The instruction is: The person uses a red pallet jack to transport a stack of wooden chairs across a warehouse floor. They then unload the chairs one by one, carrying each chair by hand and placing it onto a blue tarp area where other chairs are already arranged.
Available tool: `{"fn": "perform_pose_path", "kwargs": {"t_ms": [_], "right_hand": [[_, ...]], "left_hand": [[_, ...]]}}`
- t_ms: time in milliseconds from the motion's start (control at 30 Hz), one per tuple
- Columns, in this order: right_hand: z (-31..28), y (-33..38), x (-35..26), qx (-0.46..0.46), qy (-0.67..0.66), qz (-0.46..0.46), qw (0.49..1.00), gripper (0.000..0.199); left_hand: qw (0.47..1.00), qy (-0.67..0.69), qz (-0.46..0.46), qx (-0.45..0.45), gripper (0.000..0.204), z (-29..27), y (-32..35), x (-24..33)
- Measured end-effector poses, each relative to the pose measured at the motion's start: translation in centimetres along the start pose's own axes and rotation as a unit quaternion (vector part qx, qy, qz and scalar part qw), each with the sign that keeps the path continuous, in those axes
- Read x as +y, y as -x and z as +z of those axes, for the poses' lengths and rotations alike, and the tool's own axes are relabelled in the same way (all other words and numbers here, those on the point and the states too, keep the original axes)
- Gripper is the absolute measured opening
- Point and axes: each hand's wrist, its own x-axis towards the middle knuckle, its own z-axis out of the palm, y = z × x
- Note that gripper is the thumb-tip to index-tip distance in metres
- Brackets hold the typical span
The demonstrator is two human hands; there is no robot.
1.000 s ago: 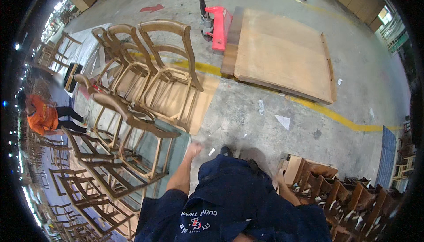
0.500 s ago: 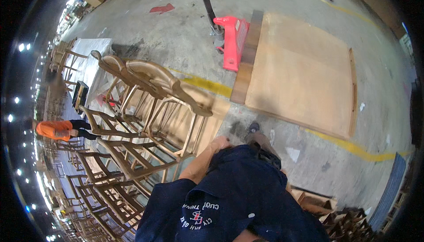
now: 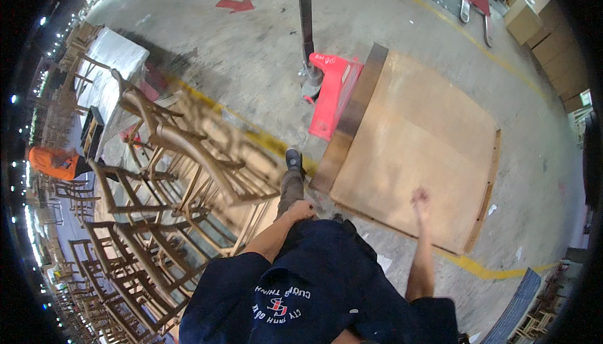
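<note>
My left hand (image 3: 301, 211) hangs beside my left thigh, its fingers curled in and nothing visible in them. Out over the flat brown board (image 3: 433, 130) is my right hand (image 3: 421, 198), smeared by motion, so its fingers do not show clearly. It appears to be above the board rather than touching it. Brown wooden chair frames (image 3: 195, 155) stand close together to my left, nearest to my left hand but apart from it. A red pallet jack (image 3: 333, 93) stands at the board's left end, its dark handle upright.
My left shoe (image 3: 293, 159) is between the chairs and the board. A yellow floor line (image 3: 264, 143) runs past both. A person in an orange shirt (image 3: 53, 162) is at the far left. Cardboard boxes (image 3: 553, 55) and another pallet jack (image 3: 478, 11) are at the far right.
My left foot has come forward where the right one showed before. My right arm has swung out from beside my body. The chairs have shifted left and the board lower in view.
</note>
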Motion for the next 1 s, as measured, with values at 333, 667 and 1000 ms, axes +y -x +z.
{"fn": "perform_pose_path", "kwargs": {"t_ms": [333,667,1000], "right_hand": [[23.3,6.1,-3.4,-0.193,0.306,0.416,0.835,0.04],[59.0,-24.0,-33.6,-0.108,0.174,0.001,0.979,0.021],[70.0,-42.9,-57.8,-0.131,-0.136,-0.298,0.936,0.038]], "left_hand": [[0.991,0.005,0.133,0.033,0.048,-29.4,-15.8,-9.1],[0.952,0.131,-0.155,0.23,0.05,-57.7,-14.6,-33.0],[0.992,-0.071,-0.058,0.084,0.049,-48.7,-16.6,-38.6]]}}
